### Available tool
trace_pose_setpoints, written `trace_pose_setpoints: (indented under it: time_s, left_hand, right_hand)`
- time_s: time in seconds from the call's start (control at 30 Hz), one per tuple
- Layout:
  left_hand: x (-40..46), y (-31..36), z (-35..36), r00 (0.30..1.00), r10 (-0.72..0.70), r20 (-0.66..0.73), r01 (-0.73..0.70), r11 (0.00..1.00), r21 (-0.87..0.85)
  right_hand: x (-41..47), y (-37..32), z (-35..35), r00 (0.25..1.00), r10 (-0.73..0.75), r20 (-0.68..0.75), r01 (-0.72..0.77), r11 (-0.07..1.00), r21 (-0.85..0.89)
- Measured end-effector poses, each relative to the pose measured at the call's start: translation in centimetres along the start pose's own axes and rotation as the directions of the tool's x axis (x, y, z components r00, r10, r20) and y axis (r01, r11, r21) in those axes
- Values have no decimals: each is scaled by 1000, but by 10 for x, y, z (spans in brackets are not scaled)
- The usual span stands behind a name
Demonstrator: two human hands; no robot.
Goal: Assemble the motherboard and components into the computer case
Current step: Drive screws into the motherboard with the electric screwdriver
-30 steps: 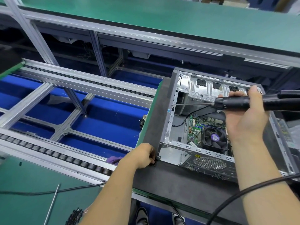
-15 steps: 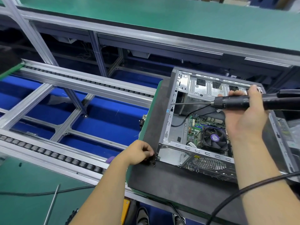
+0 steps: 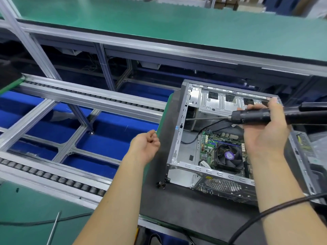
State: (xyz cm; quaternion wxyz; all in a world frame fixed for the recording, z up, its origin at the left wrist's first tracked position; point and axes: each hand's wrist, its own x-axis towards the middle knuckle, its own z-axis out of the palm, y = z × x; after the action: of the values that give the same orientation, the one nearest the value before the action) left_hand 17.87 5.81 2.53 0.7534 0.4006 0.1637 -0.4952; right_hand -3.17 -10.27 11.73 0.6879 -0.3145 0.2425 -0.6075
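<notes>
An open grey computer case point(image 3: 177, 144) lies on a dark mat point(image 3: 177, 206). Inside it sits a green motherboard point(image 3: 208, 145) with a black CPU fan point(image 3: 229, 157). My right hand point(image 3: 265, 135) grips a black electric screwdriver point(image 3: 256, 116) held level above the case, its long bit pointing left toward the case's left wall. My left hand point(image 3: 146, 147) hovers left of the case, palm up and fingers curled around a small dark screw point(image 3: 150, 141). A few black screws point(image 3: 161, 185) lie on the mat at the case's near left corner.
A roller conveyor point(image 3: 53, 175) with aluminium rails and blue panels below runs to the left. A green workbench point(image 3: 159, 23) stretches across the back. The screwdriver's black cable point(image 3: 265, 213) loops over my right forearm. A thin metal rod point(image 3: 54, 228) lies on the green surface at bottom left.
My left hand has lifted from the screw pile at the case's near left corner and moved up and away, now palm up with a screw. The right hand and screwdriver stay nearly still.
</notes>
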Motion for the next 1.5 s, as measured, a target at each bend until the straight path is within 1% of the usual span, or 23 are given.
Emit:
trace_pose_setpoints:
  time_s: [0.07, 0.13, 0.2, 0.23, 0.27, 0.33, 0.37, 0.4, 0.47, 0.5, 0.57, 0.73, 0.83, 0.97, 1.07, 1.17, 1.33, 1.5]
  left_hand:
    - [-5, 9, 27, 992, 56, 111, -52, 998, -42]
    - [-8, 8, 59, 971, 94, 220, -92, 996, -19]
    - [-6, -5, 93, 949, 94, 301, -118, 991, 63]
    - [-3, -16, 110, 943, 70, 324, -121, 983, 141]
    - [0, -28, 125, 944, 30, 329, -114, 964, 239]
    - [10, -56, 146, 954, -72, 290, -59, 907, 418]
    - [16, -67, 148, 962, -120, 246, -10, 882, 471]
    - [22, -75, 145, 965, -169, 200, 52, 873, 485]
    - [35, -93, 143, 953, -267, 144, 175, 871, 460]
    - [41, -99, 140, 944, -300, 134, 214, 872, 441]
    - [49, -107, 135, 935, -327, 135, 248, 878, 410]
    - [57, -108, 135, 942, -292, 165, 209, 895, 394]
    - [61, -106, 133, 948, -260, 183, 166, 896, 412]
    - [63, -107, 132, 946, -269, 180, 157, 867, 473]
    - [65, -107, 131, 951, -252, 177, 144, 871, 469]
    - [67, -108, 131, 959, -248, 137, 170, 891, 421]
    - [70, -109, 131, 935, -334, 123, 282, 906, 315]
    - [70, -108, 130, 935, -340, 103, 304, 915, 264]
  right_hand:
    - [5, -10, -3, 999, -34, -2, 34, 999, -13]
    - [12, -22, -6, 998, -67, -4, 67, 998, -12]
    - [20, -32, -10, 994, -112, -14, 112, 994, -12]
    - [25, -37, -13, 991, -132, -23, 132, 991, -20]
    - [31, -41, -17, 989, -147, -37, 146, 989, -27]
    - [45, -53, -25, 984, -165, -63, 164, 986, -21]
    - [49, -56, -29, 984, -164, -71, 164, 986, -12]
    - [52, -57, -32, 984, -159, -78, 159, 987, -8]
    - [64, -62, -41, 984, -152, -92, 152, 988, 1]
    - [69, -61, -46, 984, -148, -101, 149, 989, 2]
    - [76, -58, -54, 987, -121, -105, 122, 992, 6]
    - [84, -50, -64, 998, -25, -54, 27, 999, 26]
    - [87, -47, -68, 999, -12, -49, 12, 1000, 11]
    - [88, -45, -64, 999, -19, -48, 18, 1000, -25]
    - [88, -44, -62, 999, -21, -39, 19, 999, -36]
    - [89, -46, -60, 999, -29, -40, 28, 999, -43]
    - [86, -41, -58, 1000, -9, -19, 8, 1000, -27]
    - [84, -35, -57, 1000, -15, -22, 14, 999, -42]
